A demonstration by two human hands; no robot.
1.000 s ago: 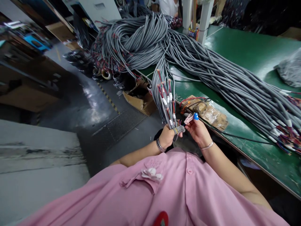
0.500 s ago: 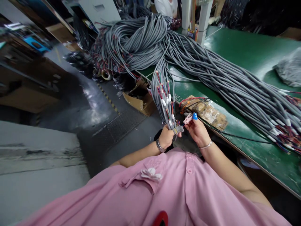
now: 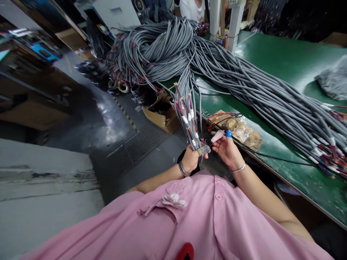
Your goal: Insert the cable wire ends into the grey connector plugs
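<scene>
My left hand (image 3: 190, 159) is closed round several grey cables (image 3: 193, 133) with white-taped ends and bare coloured wires. A grey covering wraps its thumb. Close by on the right, my right hand (image 3: 227, 151) has its fingers curled at thin coloured wires near the left thumb; a blue cap (image 3: 228, 133) sits on one fingertip. At those fingers a finger with a pale pink covering (image 3: 217, 136) shows, somewhat blurred. What exactly the right fingertips pinch is too small to make out.
A green table (image 3: 271, 54) bears a big heap of grey cables (image 3: 168, 47) running to the right. On its near edge lies a wooden block (image 3: 241, 131) with wires. An open cardboard box (image 3: 165, 119) stands below. A person in white (image 3: 192, 9) is behind the heap.
My right hand has shifted slightly to the right, away from the left hand. The cable ends in my left hand have tilted a little to the left.
</scene>
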